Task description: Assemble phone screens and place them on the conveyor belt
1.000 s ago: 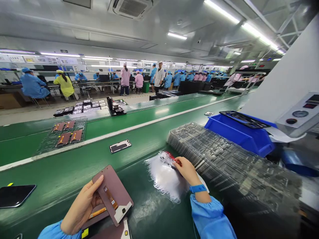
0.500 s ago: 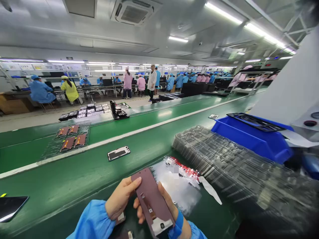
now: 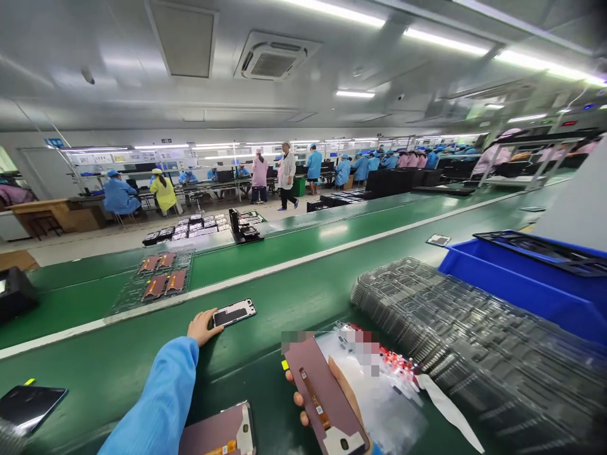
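Note:
My left hand [image 3: 203,327] reaches out over the green belt, its thumb and fingers closed on the left end of a phone frame [image 3: 234,312]. This frame lies flat, pale with a dark rectangle inside. In my right hand [image 3: 345,387] is a brownish phone screen panel [image 3: 303,361], back side up, tilted, with an orange flex cable and a silver lower end. My fingers wrap round its two long edges. A second brown screen panel [image 3: 208,431] lies below, between my arms. Beside the held panel are clear plastic film pieces [image 3: 396,411] with red tabs.
Stacked clear plastic trays [image 3: 427,316] and a blue bin [image 3: 512,275] with black frames on it stand at the right. A clear tray [image 3: 135,291] with several brown panels sits at the far left. A dark glossy screen [image 3: 33,407] lies at left. Co-workers [image 3: 121,193] sit far back.
My left hand has left the brown panel and moved forward to the phone frame on the belt. My right hand keeps the panel. The view has shifted left.

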`<state>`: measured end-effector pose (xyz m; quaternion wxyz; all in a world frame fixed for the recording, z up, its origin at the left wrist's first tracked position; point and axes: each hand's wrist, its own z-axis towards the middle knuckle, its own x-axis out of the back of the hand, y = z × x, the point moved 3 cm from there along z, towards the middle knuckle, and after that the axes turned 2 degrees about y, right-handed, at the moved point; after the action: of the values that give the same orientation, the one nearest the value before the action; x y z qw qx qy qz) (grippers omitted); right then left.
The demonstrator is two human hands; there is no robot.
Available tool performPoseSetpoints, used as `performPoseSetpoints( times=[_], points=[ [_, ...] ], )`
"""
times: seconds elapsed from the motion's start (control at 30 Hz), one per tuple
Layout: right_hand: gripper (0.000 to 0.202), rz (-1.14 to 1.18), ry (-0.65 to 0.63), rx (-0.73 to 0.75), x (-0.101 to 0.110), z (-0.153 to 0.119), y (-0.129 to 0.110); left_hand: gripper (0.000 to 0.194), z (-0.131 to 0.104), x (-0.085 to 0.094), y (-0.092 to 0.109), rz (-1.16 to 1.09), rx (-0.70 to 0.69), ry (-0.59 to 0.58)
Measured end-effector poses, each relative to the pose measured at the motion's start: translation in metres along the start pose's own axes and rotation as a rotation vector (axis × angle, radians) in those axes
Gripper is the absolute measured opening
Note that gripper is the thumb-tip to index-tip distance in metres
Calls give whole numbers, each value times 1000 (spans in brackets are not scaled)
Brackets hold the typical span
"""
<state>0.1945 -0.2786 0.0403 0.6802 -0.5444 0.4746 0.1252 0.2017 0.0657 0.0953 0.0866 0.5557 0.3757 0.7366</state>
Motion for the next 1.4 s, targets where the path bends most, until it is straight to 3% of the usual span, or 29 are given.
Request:
performPoseSetpoints(
  times=[0.23, 0.33, 0.43, 0.5, 0.6, 0.73, 0.87, 0.97, 1.2, 1.4],
  points=[
    [69, 11, 142, 103, -6, -6, -1, 62, -31, 35, 11, -169, -37, 199],
    [65, -9, 169, 77, -16, -18, -2, 69, -67, 55, 23, -302, 3, 270],
    [55, -59, 215, 159, -33, -32, -5, 86, -118, 67, 37, -515, 48, 252],
    [53, -142, 225, 246, -47, -40, -9, 94, -156, 66, 46, -728, 113, 219],
    [61, -354, 170, 330, -65, -52, -12, 89, -208, 51, 58, -959, 177, 115],
    [70, -722, 91, 390, -77, -68, -13, 91, -251, 21, 70, -1098, 127, -53],
    [66, -1058, 9, 455, -88, -80, -10, 87, -269, 3, 78, -1154, 84, -207],
    [63, -1214, -37, 470, -95, -85, -9, 86, -274, 1, 83, -1201, 83, -238],
    [66, -1342, -70, 493, -97, -87, -5, 83, -280, 1, 90, -1244, 23, -336],
    [74, -1389, -109, 503, -106, -85, 6, 88, -281, -12, 94, -1234, 24, -327]
  ],
)
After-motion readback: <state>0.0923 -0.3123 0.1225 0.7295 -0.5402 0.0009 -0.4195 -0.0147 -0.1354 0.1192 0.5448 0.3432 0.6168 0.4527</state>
